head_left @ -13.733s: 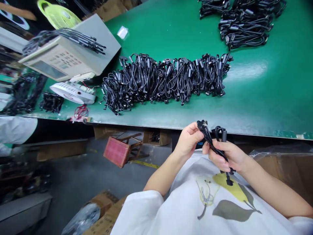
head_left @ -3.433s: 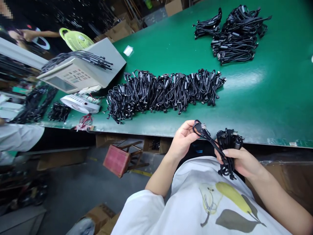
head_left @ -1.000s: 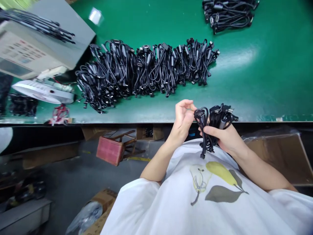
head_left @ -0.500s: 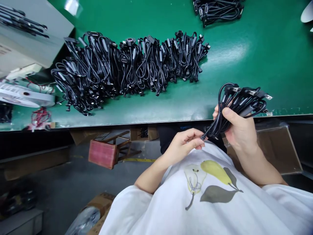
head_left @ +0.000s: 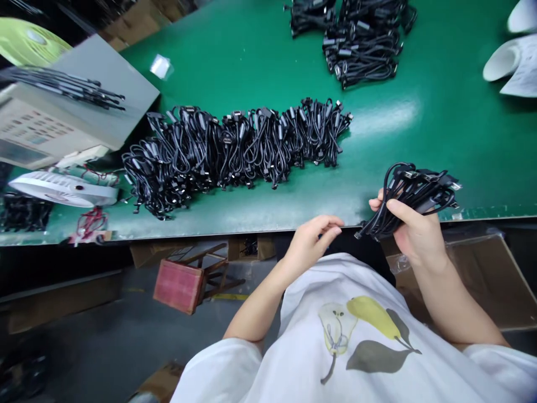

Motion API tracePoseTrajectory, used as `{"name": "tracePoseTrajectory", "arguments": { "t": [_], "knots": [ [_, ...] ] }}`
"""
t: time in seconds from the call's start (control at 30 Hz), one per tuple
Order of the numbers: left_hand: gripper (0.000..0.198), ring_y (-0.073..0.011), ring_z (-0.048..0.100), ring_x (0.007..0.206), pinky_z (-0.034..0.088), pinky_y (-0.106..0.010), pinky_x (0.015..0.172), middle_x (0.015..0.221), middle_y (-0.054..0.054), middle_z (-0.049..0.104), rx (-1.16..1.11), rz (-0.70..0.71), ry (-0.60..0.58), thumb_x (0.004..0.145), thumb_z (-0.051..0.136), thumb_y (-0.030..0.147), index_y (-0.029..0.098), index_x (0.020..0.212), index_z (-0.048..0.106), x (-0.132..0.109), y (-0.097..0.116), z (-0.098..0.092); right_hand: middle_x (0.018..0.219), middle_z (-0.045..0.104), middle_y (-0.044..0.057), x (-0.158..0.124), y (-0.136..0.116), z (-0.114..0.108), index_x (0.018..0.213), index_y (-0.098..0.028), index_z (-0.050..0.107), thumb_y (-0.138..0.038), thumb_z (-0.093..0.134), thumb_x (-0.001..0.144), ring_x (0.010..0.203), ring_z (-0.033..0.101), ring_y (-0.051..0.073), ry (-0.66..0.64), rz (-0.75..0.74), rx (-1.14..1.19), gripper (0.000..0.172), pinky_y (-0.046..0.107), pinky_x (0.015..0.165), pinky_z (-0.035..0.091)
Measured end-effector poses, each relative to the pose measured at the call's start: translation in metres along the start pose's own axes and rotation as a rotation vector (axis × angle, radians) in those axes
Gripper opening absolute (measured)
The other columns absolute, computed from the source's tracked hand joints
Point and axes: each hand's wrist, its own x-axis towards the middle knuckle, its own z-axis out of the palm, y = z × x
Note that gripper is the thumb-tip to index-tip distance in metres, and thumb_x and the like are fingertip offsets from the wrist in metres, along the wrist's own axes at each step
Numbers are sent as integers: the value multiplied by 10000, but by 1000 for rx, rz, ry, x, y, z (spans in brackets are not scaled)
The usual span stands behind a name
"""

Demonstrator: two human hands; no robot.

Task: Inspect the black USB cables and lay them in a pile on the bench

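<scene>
Cable bundle (head_left: 413,193) gripped in the right hand (head_left: 422,235) at the near edge of the desk (head_left: 461,123)

Closest is a white shirt (head_left: 293,347) printed with pears and leaves. Beyond it, the right hand clasps the black bundle between thumb and fingers, metal plugs poking out at upper right and cable ends pointing down to the left. The left hand (head_left: 310,243) is apart from the bundle, its fingers loosely bent and thumb parted from them. On the desk, a long row of black cables (head_left: 235,151) lies to the left; farther back are a stack of more cables (head_left: 364,50) and a grey instrument (head_left: 130,73) with dark leads (head_left: 67,84) across its top.
</scene>
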Motion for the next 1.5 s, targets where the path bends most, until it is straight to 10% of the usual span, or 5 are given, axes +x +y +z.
{"name": "tracePoseTrajectory", "arguments": {
  "t": [0.43,0.63,0.87,1.2,1.5],
  "knots": [
    [358,-347,569,1027,487,-418,852,1132,-237,576,898,124,391,899,623,176,15,1213,567,189,25,3,869,642,-14,49,5,-44,910,-185,718,-183,853,694,718,592,79,-17,201,227,255,226,795,576],
    [332,-270,557,1059,509,-377,875,1170,-167,560,740,182,399,868,421,0,118,1122,600,168,14,-1,911,696,-12,50,12,-53,951,-229,725,-240,823,732,818,676,127,-46,217,228,240,278,873,582],
    [235,-108,576,726,521,-253,730,967,-27,562,-289,116,436,900,461,190,204,1099,586,126,-13,-8,1048,752,39,43,14,-44,914,-213,751,-205,806,715,886,716,171,-16,181,173,206,306,869,609],
    [308,-312,511,1129,370,-469,997,1225,-149,612,1016,368,300,936,577,218,184,1239,611,100,12,8,863,736,7,43,19,-37,864,-195,745,-193,819,697,744,692,139,96,155,188,182,280,791,621],
    [146,-192,591,1027,461,-288,897,1079,-62,625,25,324,313,911,637,273,190,1011,703,103,22,10,930,742,4,13,20,-35,919,-219,759,-203,797,727,746,677,124,24,130,182,197,264,805,587]
  ]
}}
